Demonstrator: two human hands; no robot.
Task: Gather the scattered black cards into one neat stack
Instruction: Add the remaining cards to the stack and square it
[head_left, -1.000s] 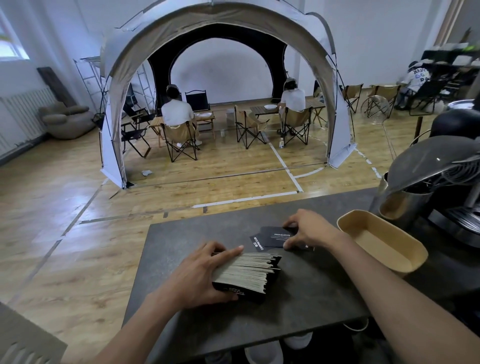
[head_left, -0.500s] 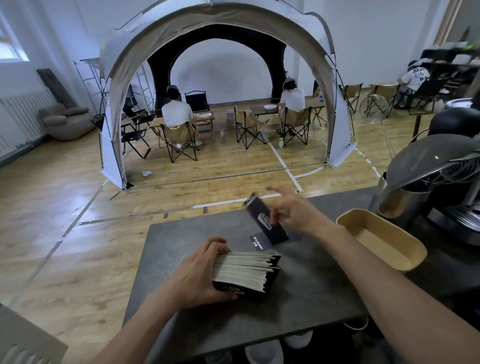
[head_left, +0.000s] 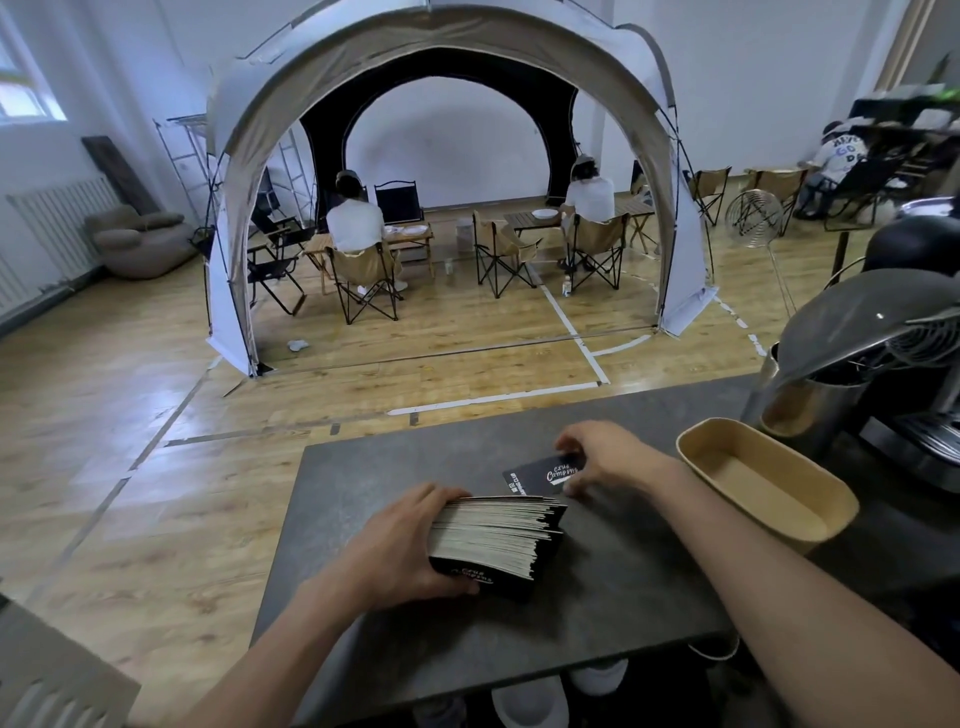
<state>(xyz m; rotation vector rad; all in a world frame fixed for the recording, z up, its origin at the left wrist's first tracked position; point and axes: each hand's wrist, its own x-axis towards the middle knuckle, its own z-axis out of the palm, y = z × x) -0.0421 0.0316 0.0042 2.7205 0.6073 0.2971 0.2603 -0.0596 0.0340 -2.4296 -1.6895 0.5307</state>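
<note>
The left hand (head_left: 400, 545) grips the stack (head_left: 493, 540) of black cards at its left end, thumb on the near side and fingers over the top. The stack sits about mid-bench (head_left: 623, 613), its pale edges slanting right. Just beyond it, toward the far edge, the right hand (head_left: 608, 457) pinches a card (head_left: 550, 470) with white lettering, low over a second card (head_left: 514, 482) lying flat. A tan tray (head_left: 810, 512) stands right of that hand, apart from it.

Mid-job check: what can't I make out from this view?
Head view only.
The loose black cards: the right hand covers part of them, so their count is unclear.
The stack: its left side is hidden by the left hand.
Small print on the cards: too small to read.
</note>
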